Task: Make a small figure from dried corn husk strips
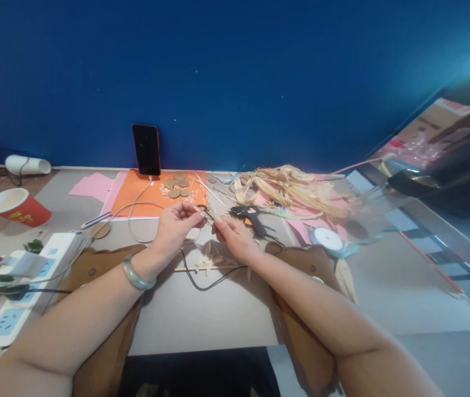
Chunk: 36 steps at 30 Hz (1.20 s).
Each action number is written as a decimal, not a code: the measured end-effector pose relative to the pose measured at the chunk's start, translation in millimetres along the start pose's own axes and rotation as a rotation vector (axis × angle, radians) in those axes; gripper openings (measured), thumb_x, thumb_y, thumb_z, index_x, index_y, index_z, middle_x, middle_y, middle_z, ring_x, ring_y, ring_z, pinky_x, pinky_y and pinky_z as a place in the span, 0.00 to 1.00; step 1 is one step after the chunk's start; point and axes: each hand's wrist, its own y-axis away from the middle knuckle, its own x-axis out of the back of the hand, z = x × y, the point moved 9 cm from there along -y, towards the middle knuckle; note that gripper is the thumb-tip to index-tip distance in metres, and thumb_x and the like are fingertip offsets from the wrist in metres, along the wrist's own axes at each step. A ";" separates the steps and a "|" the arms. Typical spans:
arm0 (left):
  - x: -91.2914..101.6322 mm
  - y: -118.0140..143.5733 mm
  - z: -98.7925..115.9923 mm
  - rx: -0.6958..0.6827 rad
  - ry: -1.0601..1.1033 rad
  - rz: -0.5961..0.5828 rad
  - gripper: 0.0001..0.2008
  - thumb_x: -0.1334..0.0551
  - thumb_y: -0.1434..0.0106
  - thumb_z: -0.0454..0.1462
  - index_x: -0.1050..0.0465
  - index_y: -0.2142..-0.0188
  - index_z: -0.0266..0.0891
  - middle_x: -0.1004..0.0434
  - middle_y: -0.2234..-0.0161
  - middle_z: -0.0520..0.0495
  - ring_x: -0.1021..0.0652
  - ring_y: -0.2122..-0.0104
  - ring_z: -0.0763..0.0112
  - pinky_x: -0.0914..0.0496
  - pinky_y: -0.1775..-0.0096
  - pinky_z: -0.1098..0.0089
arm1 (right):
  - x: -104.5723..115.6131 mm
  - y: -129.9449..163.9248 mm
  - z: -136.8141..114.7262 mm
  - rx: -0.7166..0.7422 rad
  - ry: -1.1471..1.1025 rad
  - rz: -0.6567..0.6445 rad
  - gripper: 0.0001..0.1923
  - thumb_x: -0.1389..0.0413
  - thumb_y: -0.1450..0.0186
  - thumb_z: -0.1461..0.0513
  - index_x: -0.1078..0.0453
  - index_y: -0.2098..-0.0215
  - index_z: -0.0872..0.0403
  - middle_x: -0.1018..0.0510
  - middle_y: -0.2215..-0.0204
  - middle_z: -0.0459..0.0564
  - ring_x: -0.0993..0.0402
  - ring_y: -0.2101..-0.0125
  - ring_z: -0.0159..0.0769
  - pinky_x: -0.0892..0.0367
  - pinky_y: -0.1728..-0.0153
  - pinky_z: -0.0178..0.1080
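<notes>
Surface (202, 314) first: one grey top carrying everything. One orange sheet (135, 198) lies at the back, with one dark phone (146, 149) standing upright on it. One heap of pale straw strips (297, 190) lies right of centre. One red paper cup (16, 207) sits far left. Two bare hands meet mid-surface: left hand (176, 225) and right hand (235, 237), each grip pinched narrow on one thin straw piece (207, 214) between them, too small to make out clearly.

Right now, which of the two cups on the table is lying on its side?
The white cup at the far left by the blue wall lies on its side; the red cup nearer the person stands upright.
</notes>
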 end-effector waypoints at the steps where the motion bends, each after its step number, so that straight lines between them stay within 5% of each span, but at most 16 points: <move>1: 1.1 -0.2 1.2 -0.010 -0.005 0.010 0.12 0.31 0.50 0.39 0.30 0.71 0.35 0.24 0.77 0.50 0.23 0.75 0.73 0.27 0.66 0.71 | -0.1 -0.1 0.2 -0.001 -0.006 0.000 0.27 0.53 0.37 0.42 0.35 0.77 0.55 0.40 0.85 0.40 0.45 0.82 0.26 0.48 0.78 0.33; 36: -0.9 -0.4 -3.5 0.026 0.050 -0.001 0.11 0.31 0.49 0.38 0.30 0.71 0.34 0.23 0.77 0.50 0.22 0.76 0.74 0.26 0.67 0.71 | 1.9 -1.7 0.6 0.020 0.041 0.014 0.26 0.52 0.36 0.45 0.36 0.79 0.56 0.39 0.85 0.41 0.44 0.81 0.26 0.47 0.77 0.32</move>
